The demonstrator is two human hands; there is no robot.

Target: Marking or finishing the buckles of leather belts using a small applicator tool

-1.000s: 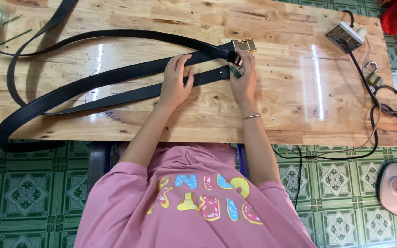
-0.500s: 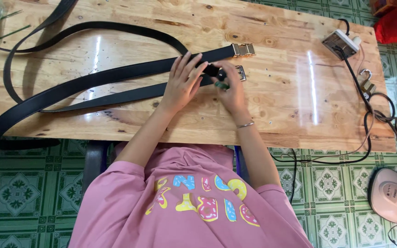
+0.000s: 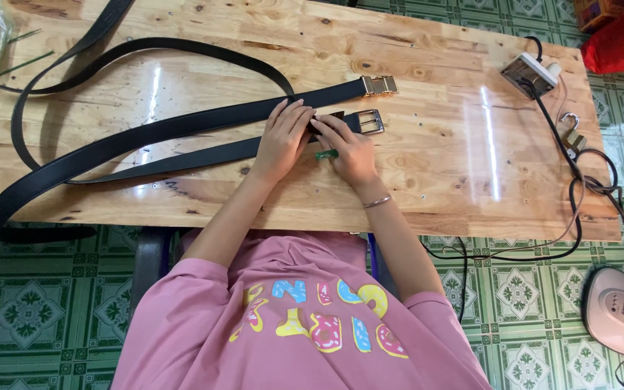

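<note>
On wooden table (image 3: 435,180), both hands press black belt (image 3: 182,126); open room rightward.

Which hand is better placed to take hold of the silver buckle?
Probably the right hand: it lies beside the silver buckle, while the left hand rests on the black belt, farther away.

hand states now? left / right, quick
Left hand: open, fingers flat on the black belt.
Right hand: pinching the belt near the silver buckle, small green tool beneath it.
</note>
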